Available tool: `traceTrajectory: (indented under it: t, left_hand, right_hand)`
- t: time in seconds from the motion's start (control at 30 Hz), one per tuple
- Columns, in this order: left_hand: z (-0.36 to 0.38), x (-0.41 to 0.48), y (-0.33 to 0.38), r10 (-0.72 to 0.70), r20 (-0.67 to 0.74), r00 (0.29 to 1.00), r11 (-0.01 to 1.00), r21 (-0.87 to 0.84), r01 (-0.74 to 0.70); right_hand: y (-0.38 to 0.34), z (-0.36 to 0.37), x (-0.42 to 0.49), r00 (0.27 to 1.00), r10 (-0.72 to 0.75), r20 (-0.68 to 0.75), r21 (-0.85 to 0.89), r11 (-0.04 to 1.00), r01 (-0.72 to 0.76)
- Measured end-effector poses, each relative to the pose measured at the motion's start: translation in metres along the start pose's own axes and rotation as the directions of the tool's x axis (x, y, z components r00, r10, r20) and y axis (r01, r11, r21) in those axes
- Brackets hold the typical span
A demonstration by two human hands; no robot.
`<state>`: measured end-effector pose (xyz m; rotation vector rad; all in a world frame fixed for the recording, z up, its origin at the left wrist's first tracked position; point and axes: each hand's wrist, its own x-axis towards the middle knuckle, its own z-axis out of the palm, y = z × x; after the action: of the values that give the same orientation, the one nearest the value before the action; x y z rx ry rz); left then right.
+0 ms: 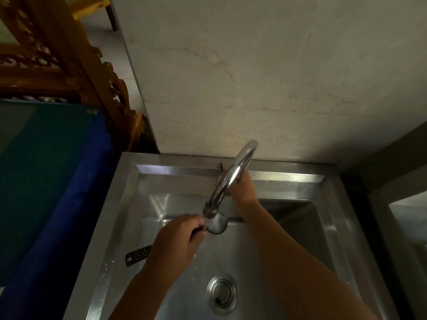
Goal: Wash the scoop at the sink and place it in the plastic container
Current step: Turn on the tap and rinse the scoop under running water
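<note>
Perforated tool (138, 255) is lying on the sink (120, 218) ledge at far left. Left hand (178, 241) is gripping the scoop (216, 224) by its handle, long axis running left to right, round bowl pointing right under the faucet (231, 176) spout. Right hand (242, 185) is reaching behind the faucet, fingers hidden, grip unclear.

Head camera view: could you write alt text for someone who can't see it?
A person's left hand holds a metal scoop under the curved tap of a steel sink, while the right hand reaches behind the tap. A perforated metal piece lies at the sink's left edge.
</note>
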<state>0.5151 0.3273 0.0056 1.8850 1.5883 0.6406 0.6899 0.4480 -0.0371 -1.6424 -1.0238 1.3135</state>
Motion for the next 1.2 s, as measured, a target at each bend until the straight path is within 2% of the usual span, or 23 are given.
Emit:
traceTrajectory:
  t: [0.17,0.23,0.33,0.43,0.53,0.6,0.7,0.83,0.9,0.97,1.03,1.1,1.2]
  left_hand:
    - [-0.006,-0.001,0.001,-0.019,0.015,1.000,1.000,0.009,0.019]
    - [-0.008,-0.002,0.002,-0.025,0.019,1.000,1.000,0.010,0.024]
    - [-0.011,-0.003,0.004,-0.031,0.013,0.999,0.999,0.008,0.031]
    - [-0.014,-0.005,0.007,-0.031,0.030,0.999,1.000,-0.002,0.031]
    - [-0.014,-0.008,0.011,-0.025,0.040,0.999,1.000,-0.001,0.025]
    - [-0.016,-0.008,0.011,-0.029,0.053,0.998,0.999,0.017,0.028]
    - [-0.019,-0.007,0.010,-0.019,0.078,0.997,0.998,0.055,0.015]
    - [-0.025,-0.006,0.014,0.022,0.115,0.993,0.994,0.107,-0.035]
    - [-0.029,-0.002,0.016,0.036,0.153,0.988,0.990,0.126,-0.055]
    - [-0.033,0.002,0.015,0.053,0.192,0.980,0.987,0.142,-0.081]
    - [-0.036,0.005,0.013,0.084,0.234,0.969,0.977,0.173,-0.126]
    - [-0.037,0.010,0.012,0.100,0.280,0.955,0.966,0.204,-0.161]
    - [-0.041,0.021,0.010,0.074,0.295,0.953,0.963,0.228,-0.146]
  right_hand:
    - [0.018,0.005,-0.052,0.996,-0.001,-0.085,0.114,0.993,0.010]
    - [0.020,0.011,-0.074,0.996,0.076,-0.041,0.195,0.978,-0.067]
    - [0.011,0.019,-0.104,0.979,0.172,0.113,0.323,0.925,-0.200]
    - [0.005,0.021,-0.122,0.958,0.177,0.227,0.279,0.930,-0.238]
    - [0.001,0.018,-0.124,0.961,0.118,0.249,0.166,0.973,-0.162]
    - [0.001,0.012,-0.122,0.948,0.059,0.312,0.105,0.990,-0.096]
    - [0.005,-0.002,-0.120,0.880,0.002,0.475,0.076,0.996,-0.043]
    - [0.001,-0.019,-0.108,0.698,0.119,0.706,0.085,0.964,-0.251]
    - [-0.009,-0.023,-0.100,0.619,0.193,0.762,-0.024,0.963,-0.270]
    - [-0.020,-0.025,-0.093,0.567,0.298,0.768,-0.219,0.954,-0.205]
    - [-0.031,-0.025,-0.086,0.566,0.379,0.732,-0.449,0.893,-0.018]
    - [-0.041,-0.019,-0.079,0.623,0.384,0.682,-0.633,0.735,0.241]
    - [-0.051,-0.008,-0.073,0.694,0.266,0.669,-0.720,0.464,0.516]
